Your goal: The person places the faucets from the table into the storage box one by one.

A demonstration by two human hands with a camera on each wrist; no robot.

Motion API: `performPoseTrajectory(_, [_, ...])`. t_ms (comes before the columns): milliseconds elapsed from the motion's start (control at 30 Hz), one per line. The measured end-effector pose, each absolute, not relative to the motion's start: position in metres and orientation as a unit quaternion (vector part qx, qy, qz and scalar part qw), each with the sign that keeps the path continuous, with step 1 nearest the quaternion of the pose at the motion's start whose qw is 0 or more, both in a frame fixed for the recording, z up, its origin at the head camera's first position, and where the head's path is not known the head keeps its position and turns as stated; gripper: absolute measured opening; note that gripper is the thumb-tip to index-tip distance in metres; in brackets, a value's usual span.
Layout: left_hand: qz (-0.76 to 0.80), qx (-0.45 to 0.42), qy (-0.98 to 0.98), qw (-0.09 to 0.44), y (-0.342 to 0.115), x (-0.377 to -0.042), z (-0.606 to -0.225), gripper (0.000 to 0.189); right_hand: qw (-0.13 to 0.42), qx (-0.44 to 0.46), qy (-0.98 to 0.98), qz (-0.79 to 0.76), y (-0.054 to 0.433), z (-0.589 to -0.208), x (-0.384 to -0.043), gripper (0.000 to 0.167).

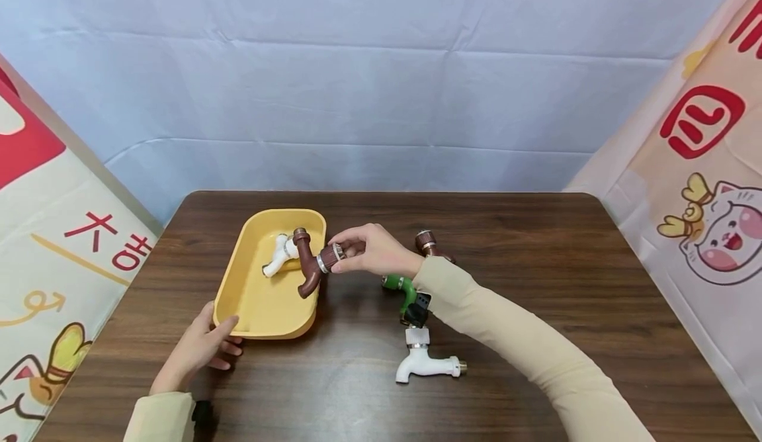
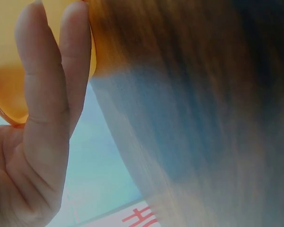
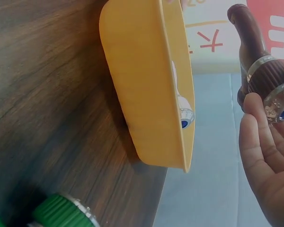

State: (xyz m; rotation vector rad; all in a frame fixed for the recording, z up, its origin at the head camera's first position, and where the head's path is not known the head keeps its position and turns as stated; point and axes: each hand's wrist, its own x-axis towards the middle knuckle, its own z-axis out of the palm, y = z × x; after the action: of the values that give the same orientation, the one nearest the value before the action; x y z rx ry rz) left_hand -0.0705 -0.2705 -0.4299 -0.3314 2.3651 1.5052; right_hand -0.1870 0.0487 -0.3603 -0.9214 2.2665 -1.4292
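Observation:
My right hand (image 1: 378,250) pinches a brown tap (image 1: 309,263) by its ribbed knob end, above the right side of a yellow tray (image 1: 229,283). In the right wrist view, the brown tap (image 3: 252,42) is held higher than the tray's rim (image 3: 173,94). A white tap (image 1: 278,257) lies inside the tray, partly hidden behind the brown one. At the tray's near left corner, my left hand (image 1: 199,346) holds the rim, thumb over the edge and fingers outside. The left wrist view shows its fingers (image 2: 47,80) against the yellow wall.
Right of the tray, another brown tap (image 1: 426,240) and a green tap (image 1: 407,288) lie on the dark wooden table (image 1: 536,263), partly covered by my right forearm. A second white tap (image 1: 425,362) lies nearer me. A pale cloth (image 1: 381,98) hangs behind the table.

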Motion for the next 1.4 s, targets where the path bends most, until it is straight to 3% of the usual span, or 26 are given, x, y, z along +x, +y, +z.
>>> performPoseTrajectory(467, [0.525, -0.119, 0.827, 0.161, -0.270, -0.069, -0.427, 0.051, 0.128, -0.346, 0.807, -0.462, 0.033, -0.355, -0.193, 0.040])
performPoseTrajectory(1067, [0.525, -0.120, 0.828, 0.154, -0.270, -0.069, -0.429, 0.049, 0.169, -0.364, 0.810, -0.427, 0.006, -0.361, -0.190, 0.039])
performPoseTrajectory(1400, [0.522, -0.121, 0.829, 0.160, -0.270, -0.070, -0.429, 0.050, 0.144, -0.409, 0.834, -0.341, -0.001, -0.368, -0.185, 0.033])
